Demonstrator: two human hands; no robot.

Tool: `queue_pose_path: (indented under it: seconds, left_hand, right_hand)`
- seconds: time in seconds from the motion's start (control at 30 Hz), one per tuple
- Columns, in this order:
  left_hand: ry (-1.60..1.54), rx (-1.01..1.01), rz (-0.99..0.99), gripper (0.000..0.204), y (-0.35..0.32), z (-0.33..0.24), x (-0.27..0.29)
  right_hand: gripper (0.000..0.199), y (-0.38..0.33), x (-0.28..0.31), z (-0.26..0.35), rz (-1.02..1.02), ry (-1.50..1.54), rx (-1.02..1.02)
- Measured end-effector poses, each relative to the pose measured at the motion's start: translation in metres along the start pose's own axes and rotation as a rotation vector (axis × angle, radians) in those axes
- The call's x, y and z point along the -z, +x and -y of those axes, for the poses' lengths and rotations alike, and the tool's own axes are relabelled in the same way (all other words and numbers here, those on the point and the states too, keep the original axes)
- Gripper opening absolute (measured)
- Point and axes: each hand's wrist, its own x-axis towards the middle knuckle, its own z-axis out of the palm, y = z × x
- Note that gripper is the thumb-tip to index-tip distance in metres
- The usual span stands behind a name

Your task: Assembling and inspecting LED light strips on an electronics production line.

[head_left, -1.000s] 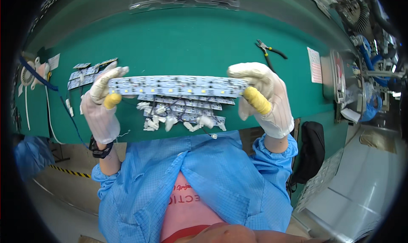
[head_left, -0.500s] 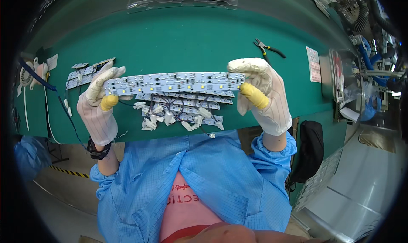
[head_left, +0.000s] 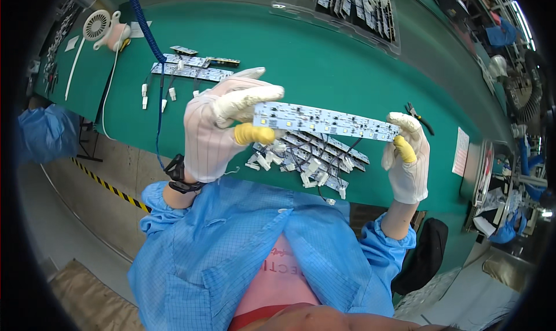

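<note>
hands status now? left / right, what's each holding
Left hand: closed on one end of the LED strip board.
Right hand: closed on the board's other end.

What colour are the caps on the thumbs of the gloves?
Yellow, on the left hand and right hand, clear in the head view.

We hold a long white LED strip (head_left: 327,121) level above the bench, gripped at both ends, its face studded with small chips and tilted slightly.
</note>
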Motion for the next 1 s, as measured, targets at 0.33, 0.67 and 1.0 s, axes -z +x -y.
queue_pose_path:
  seconds: [0.33,0.67,1.0]
  left_hand:
    - [0.085,0.290,0.011,0.043,0.005,0.018,0.007]
    - [-0.119,0.074,0.081,0.055,-0.002,0.020,0.008]
    - [-0.335,0.328,-0.069,0.044,0.001,0.005,-0.005]
  right_hand:
    - [0.044,-0.018,-0.017,0.023,0.031,0.060,-0.020]
    - [0.040,-0.001,-0.006,0.007,0.019,0.108,-0.040]
    - [0.039,-0.009,-0.006,0.011,0.039,0.068,-0.010]
